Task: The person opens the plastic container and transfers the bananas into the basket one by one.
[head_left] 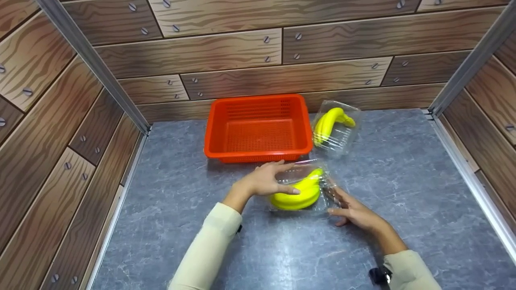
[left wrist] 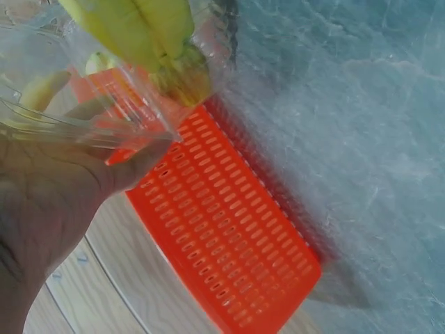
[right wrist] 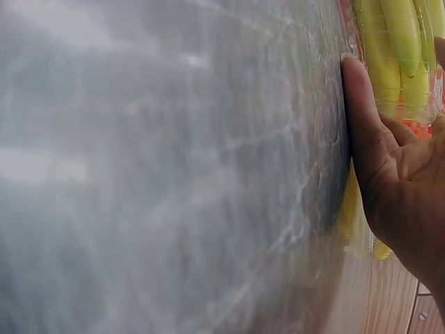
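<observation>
A clear plastic container (head_left: 325, 206) with a bunch of yellow bananas (head_left: 297, 198) inside lies before the red basket. My left hand (head_left: 266, 179) grips its left side, fingers toward the far edge and thumb across above the bananas. In the left wrist view, the clear plastic (left wrist: 104, 132) sits between that hand's thumb and fingers. My right hand (head_left: 356, 211) is at the container's right side, fingers extended along it and thumb apart near the front corner. From the right wrist, its straight thumb (right wrist: 361, 97) shows beside the packed bananas (right wrist: 396, 49).
The red slotted basket (head_left: 258, 155) stands against the back wall. To its right, a second clear container (head_left: 342, 139) holds more bananas (head_left: 328, 123). Wood-patterned walls (head_left: 242, 52) with metal corner posts enclose the grey marbled tabletop (head_left: 173, 161) at the back and sides.
</observation>
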Action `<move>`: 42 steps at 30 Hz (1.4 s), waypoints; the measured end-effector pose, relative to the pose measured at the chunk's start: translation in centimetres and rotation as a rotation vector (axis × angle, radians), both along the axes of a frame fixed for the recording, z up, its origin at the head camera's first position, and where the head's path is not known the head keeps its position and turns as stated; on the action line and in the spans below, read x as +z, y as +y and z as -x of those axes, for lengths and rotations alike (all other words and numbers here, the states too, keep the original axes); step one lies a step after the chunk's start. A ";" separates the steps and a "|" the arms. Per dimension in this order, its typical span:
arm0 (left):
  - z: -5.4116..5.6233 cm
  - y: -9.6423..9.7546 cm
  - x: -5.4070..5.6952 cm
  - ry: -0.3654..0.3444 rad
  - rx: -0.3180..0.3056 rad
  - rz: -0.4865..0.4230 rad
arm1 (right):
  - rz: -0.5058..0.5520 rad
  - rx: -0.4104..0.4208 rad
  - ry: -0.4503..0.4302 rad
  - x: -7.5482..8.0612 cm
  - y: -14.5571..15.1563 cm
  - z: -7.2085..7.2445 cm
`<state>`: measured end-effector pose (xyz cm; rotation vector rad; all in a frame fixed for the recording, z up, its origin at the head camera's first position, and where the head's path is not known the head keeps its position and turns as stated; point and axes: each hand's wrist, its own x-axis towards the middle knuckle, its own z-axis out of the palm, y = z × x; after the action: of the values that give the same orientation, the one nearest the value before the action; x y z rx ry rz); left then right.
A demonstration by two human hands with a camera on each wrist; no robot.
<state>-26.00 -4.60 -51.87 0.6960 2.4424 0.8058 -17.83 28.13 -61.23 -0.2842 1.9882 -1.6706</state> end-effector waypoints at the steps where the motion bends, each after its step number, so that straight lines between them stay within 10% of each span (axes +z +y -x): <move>1: 0.1 0.0 0.1 -0.005 0.007 -0.010 | -0.004 0.001 -0.003 0.0 -0.1 0.0; 22: 0.6 0.2 4.6 0.136 0.192 -0.109 | -0.024 -0.020 -0.021 0.1 0.2 0.0; 30: 0.6 0.5 5.7 0.402 0.264 -0.088 | 0.025 -0.009 -0.023 -0.1 0.3 -0.2; 42: 1.7 0.3 3.5 0.710 0.436 -0.210 | 0.028 -0.026 -0.004 -0.2 0.4 -0.8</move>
<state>-27.69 -4.32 -48.39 0.5982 3.2575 1.1414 -17.06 28.55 -61.44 -0.2660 1.9746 -1.7148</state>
